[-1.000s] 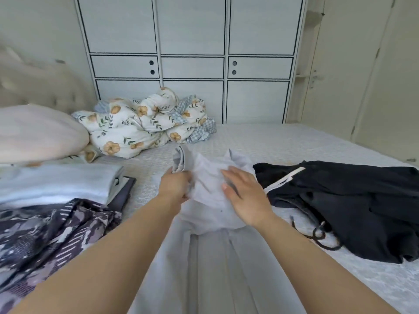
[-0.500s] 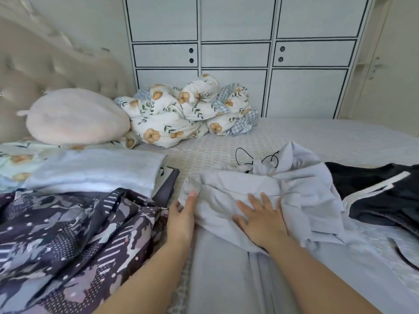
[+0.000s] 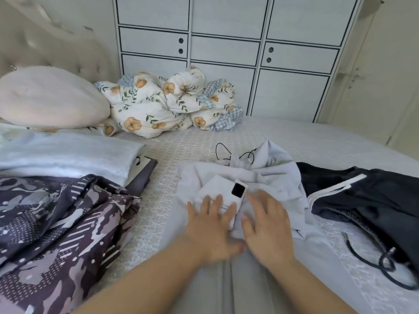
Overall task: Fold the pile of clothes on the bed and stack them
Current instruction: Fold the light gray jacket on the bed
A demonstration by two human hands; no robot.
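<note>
Both hands, left (image 3: 210,225) and right (image 3: 267,225), now press flat, fingers released, on the grey garment (image 3: 267,177), formerly gripped; folding underway.

Hands: 2, left hand (image 3: 210,225) and right hand (image 3: 266,225)
Pale grey garment (image 3: 267,177): 1
Black garment (image 3: 367,196): 1
Patterned purple garment (image 3: 56,223): 1
Folded light-blue cloth (image 3: 68,155): 1
Pillow (image 3: 49,98): 1
Floral quilt (image 3: 167,103): 1

A pale grey garment (image 3: 267,177) lay mid-bed, a black white-striped one (image 3: 367,196) toward the right edge, purple camouflage print (image 3: 56,223) left, orange-flowered white bedding (image 3: 163,105) behind.
</note>
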